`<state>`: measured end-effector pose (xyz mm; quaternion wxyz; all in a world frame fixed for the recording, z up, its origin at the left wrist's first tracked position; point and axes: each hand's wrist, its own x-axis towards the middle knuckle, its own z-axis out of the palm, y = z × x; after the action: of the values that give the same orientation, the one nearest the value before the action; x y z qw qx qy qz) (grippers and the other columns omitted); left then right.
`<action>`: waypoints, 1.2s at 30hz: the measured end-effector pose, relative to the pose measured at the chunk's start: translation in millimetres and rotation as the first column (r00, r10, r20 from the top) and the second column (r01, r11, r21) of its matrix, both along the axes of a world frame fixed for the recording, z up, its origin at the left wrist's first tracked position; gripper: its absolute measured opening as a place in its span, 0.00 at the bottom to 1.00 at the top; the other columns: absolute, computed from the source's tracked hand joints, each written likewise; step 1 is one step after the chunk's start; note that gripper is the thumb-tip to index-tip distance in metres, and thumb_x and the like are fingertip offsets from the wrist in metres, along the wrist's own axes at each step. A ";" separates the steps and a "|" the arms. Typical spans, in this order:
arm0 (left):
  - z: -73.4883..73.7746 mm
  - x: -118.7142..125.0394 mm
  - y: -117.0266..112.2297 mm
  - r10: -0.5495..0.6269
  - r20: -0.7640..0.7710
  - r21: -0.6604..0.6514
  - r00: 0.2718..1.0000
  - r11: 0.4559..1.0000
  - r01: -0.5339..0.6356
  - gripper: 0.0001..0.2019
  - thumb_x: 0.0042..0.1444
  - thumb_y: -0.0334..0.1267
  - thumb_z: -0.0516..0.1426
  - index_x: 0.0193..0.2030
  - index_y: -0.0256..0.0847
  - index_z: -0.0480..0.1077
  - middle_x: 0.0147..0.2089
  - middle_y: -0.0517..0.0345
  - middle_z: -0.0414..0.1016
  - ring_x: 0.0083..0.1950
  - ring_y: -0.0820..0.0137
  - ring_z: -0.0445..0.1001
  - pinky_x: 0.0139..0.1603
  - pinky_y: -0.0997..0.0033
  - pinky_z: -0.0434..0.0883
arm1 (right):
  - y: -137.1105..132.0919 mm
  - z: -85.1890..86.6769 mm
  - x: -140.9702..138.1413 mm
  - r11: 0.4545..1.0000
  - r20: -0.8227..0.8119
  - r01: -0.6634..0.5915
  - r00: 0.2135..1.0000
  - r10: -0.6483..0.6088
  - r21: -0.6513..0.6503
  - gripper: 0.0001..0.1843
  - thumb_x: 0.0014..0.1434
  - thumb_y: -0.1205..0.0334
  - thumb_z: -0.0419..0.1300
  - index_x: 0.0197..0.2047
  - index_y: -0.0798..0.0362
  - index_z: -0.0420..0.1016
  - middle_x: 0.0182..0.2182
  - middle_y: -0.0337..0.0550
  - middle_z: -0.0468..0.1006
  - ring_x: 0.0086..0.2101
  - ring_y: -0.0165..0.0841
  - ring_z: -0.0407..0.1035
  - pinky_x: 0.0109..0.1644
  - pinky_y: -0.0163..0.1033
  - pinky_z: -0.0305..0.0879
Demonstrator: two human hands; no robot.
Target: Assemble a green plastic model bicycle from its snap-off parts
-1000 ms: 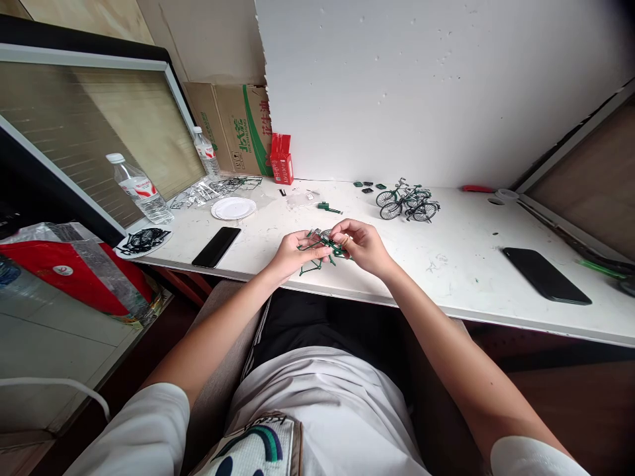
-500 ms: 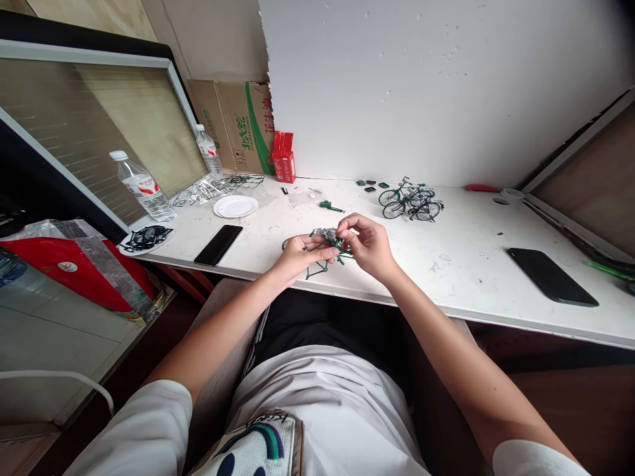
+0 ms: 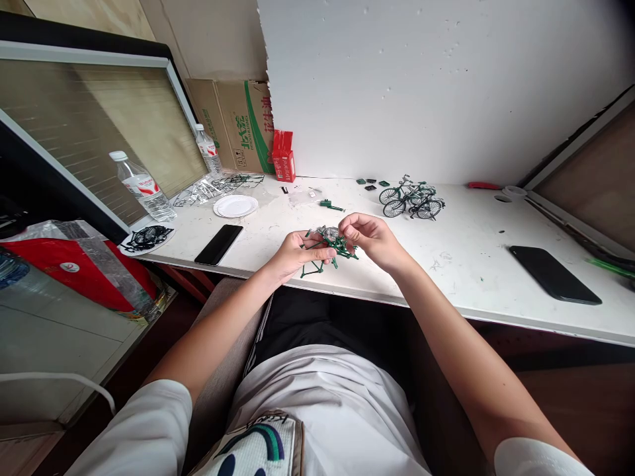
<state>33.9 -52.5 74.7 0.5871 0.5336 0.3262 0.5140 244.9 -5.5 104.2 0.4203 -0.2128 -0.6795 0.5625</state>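
My left hand (image 3: 292,255) is closed around a bunch of green plastic model bicycle parts (image 3: 342,248), thumb on top, just above the front edge of the table. Thin green rods of a frame piece (image 3: 312,268) hang out below its fingers. A small grey spoked wheel (image 3: 329,233) lies on top of the bunch. Just right of it, my right hand (image 3: 377,243) has thumb and forefinger pinched together. Whatever is between those fingertips is too small to make out. Beyond the hands, a green part (image 3: 331,205) lies on the white table (image 3: 268,244).
Assembled model bicycles (image 3: 411,201), green and black, stand at the back right, beside small green and black pieces (image 3: 370,188). Phones lie left (image 3: 219,244) and right (image 3: 553,274). White plates (image 3: 235,206), bottles (image 3: 143,187), a red box (image 3: 284,157) and parts sprues (image 3: 218,188) are farther left.
My right hand has drawn slightly right, a little off the bunch. The green parts have turned a little in my left hand, and more of the grey wheel shows.
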 end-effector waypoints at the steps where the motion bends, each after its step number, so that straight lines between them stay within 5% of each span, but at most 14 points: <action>1: 0.2 -1.1 0.1 -0.015 -0.004 -0.002 1.000 1.000 0.015 0.20 0.43 0.41 0.78 0.40 0.34 0.81 0.38 0.54 0.82 0.33 0.71 0.77 0.43 0.64 0.74 | 0.2 0.7 1.2 1.000 0.008 -0.028 1.000 0.028 -0.009 0.23 0.57 0.40 0.74 0.38 0.53 0.79 0.34 0.41 0.74 0.29 0.28 0.65 0.31 0.35 0.68; 7: 1.1 0.7 -0.9 -0.132 -0.007 -0.024 0.991 0.991 0.132 0.19 0.44 0.42 0.78 0.37 0.34 0.80 0.33 0.56 0.80 0.31 0.72 0.77 0.39 0.68 0.73 | 4.5 -6.5 2.2 0.984 -0.010 -0.176 0.984 0.176 -0.018 0.21 0.58 0.44 0.75 0.37 0.53 0.79 0.36 0.41 0.72 0.30 0.28 0.65 0.30 0.35 0.66; 12: -5.0 4.4 -0.7 -0.205 0.067 -0.132 0.976 0.968 0.213 0.20 0.43 0.43 0.78 0.35 0.34 0.78 0.32 0.57 0.78 0.29 0.75 0.73 0.34 0.71 0.69 | 5.8 -9.7 0.7 0.988 -0.050 -0.153 0.987 0.155 0.033 0.20 0.57 0.45 0.76 0.34 0.52 0.79 0.37 0.40 0.69 0.29 0.26 0.61 0.28 0.34 0.61; 23: -11.5 12.5 -4.9 -0.219 0.203 -0.241 0.954 0.933 0.266 0.23 0.38 0.43 0.80 0.36 0.36 0.78 0.31 0.59 0.76 0.29 0.76 0.72 0.33 0.72 0.67 | 3.0 -7.6 0.3 0.979 -0.008 -0.184 0.983 0.186 0.090 0.25 0.56 0.38 0.74 0.32 0.52 0.76 0.34 0.40 0.67 0.32 0.30 0.63 0.37 0.37 0.64; 36: -14.2 19.0 -9.6 -0.242 0.276 -0.263 0.930 0.912 0.316 0.24 0.37 0.43 0.81 0.36 0.36 0.78 0.28 0.61 0.74 0.28 0.76 0.72 0.31 0.74 0.67 | 1.8 -10.8 -1.8 0.968 0.000 -0.226 0.974 0.227 0.112 0.22 0.60 0.43 0.73 0.31 0.52 0.74 0.33 0.39 0.65 0.33 0.31 0.61 0.36 0.37 0.60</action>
<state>52.9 -62.1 60.4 0.7642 0.4134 0.2483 0.4283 243.1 -3.7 93.4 0.3688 -0.1063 -0.7270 0.5694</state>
